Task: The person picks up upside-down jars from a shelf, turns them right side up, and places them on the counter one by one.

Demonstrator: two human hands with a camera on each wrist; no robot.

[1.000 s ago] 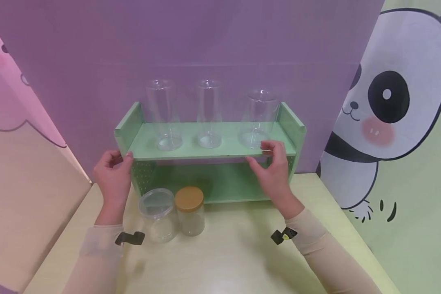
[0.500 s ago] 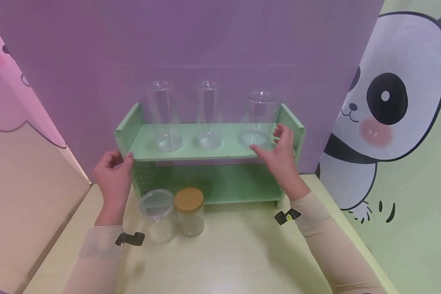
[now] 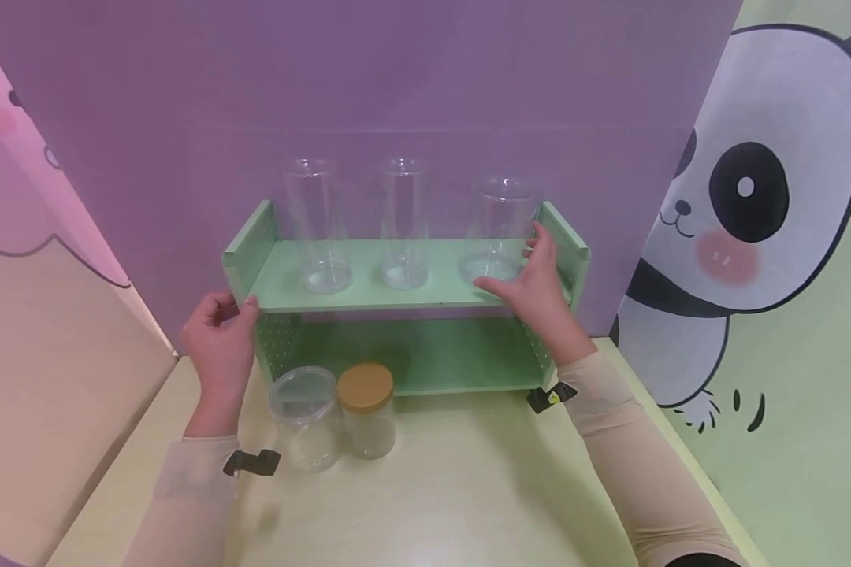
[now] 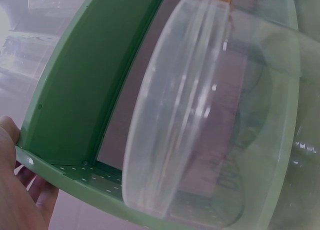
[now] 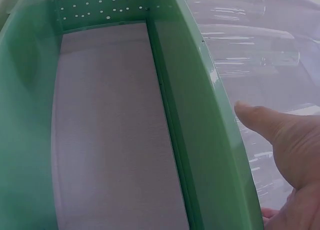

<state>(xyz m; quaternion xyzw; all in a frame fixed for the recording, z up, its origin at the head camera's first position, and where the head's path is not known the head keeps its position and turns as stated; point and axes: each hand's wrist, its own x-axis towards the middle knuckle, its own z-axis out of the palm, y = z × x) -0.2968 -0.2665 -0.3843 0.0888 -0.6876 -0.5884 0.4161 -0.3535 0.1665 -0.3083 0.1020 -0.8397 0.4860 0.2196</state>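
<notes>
Gripping shelf edge (image 3: 236, 276): left fingers (image 3: 210, 305)

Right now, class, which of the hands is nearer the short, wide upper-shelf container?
Right: the right hand is close beside the container; the left hand grips the opposite end of the green shelf.

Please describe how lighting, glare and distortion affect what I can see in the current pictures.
Head view: a soft shadow on the table beside the right sleeve, pale glare near the bottom edge; left wrist: bright glints on the clear lid, bowed edges on the green shelf; right wrist: streaky reflections blur the clear containers' outlines.
</notes>
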